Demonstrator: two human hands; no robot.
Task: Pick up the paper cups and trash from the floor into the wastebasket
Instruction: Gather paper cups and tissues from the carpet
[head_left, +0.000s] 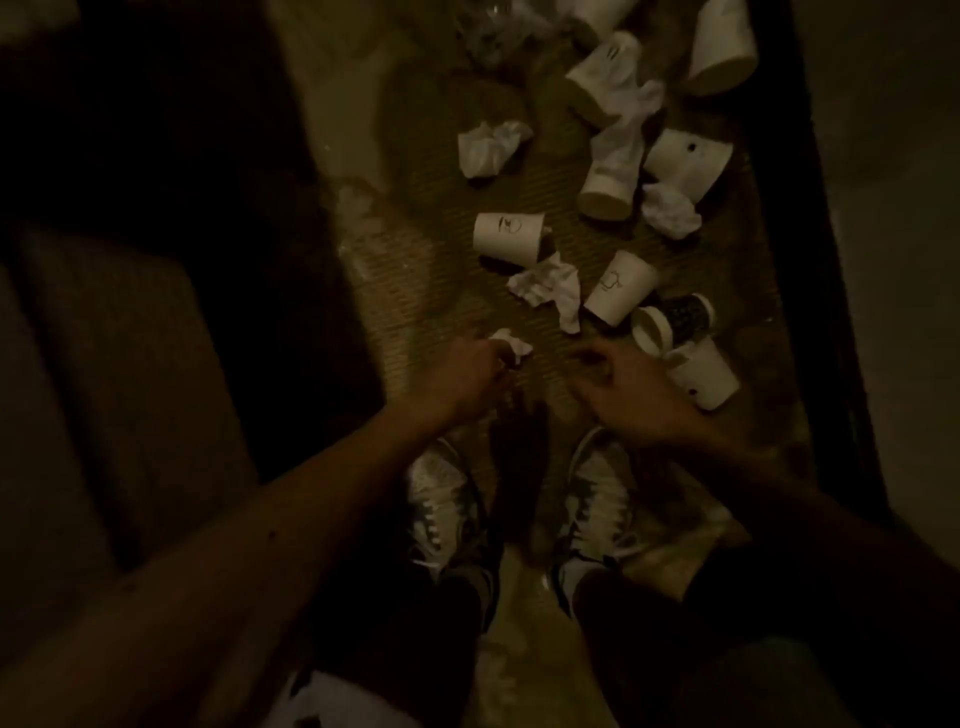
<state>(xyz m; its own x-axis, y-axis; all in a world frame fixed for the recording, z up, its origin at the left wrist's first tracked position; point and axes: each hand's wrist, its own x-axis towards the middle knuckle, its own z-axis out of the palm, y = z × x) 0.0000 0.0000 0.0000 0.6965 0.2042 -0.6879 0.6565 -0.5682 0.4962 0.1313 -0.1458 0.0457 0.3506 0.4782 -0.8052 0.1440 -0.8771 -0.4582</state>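
Several white paper cups lie on their sides on a ribbed floor mat (415, 270), among them one with a small drawing (506, 236), another (621, 288) and a dark-sleeved cup (675, 319). Crumpled papers are scattered between them, such as one wad (488, 148) and another (550, 288). My left hand (467, 376) pinches a small crumpled paper (511, 344) just above the mat. My right hand (623, 392) hovers beside it with loosely curled fingers, holding nothing, next to a white cup (704, 376). No wastebasket is visible.
The scene is very dim. My two sneakers (441, 499) (597, 493) stand on the mat's near end. A dark panel (810, 208) borders the mat on the right. A dark shape (130, 364) fills the left side. A clear plastic item (493, 31) lies at the far end.
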